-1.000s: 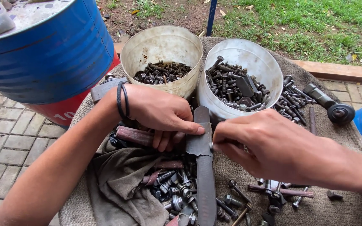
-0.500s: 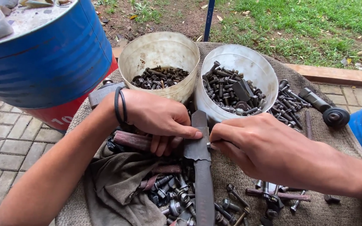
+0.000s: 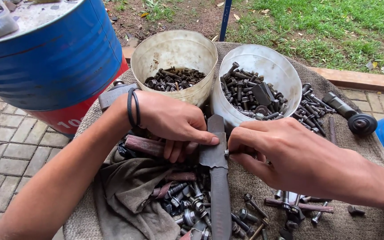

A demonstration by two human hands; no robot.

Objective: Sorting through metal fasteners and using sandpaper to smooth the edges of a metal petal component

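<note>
The left hand's fingers are closed, thumb pressing the left edge of the flat bar while the curled fingers rest on a rusty rod beneath. The right hand's fingers are pinched shut on a small bolt at the bar's right edge — the grip point is partly hidden. The bar lies along the 12-to-6 line at the middle of the tabletop, its top end touching the right bucket.

To do this step well, judged from the view: keep the left hand steady as a clamp, and turn the bolt with the right hand square to the bar.

Outward: loose bolts and a rag at 7 o'clock; the left bucket at 11; a blue drum at 10.
</note>
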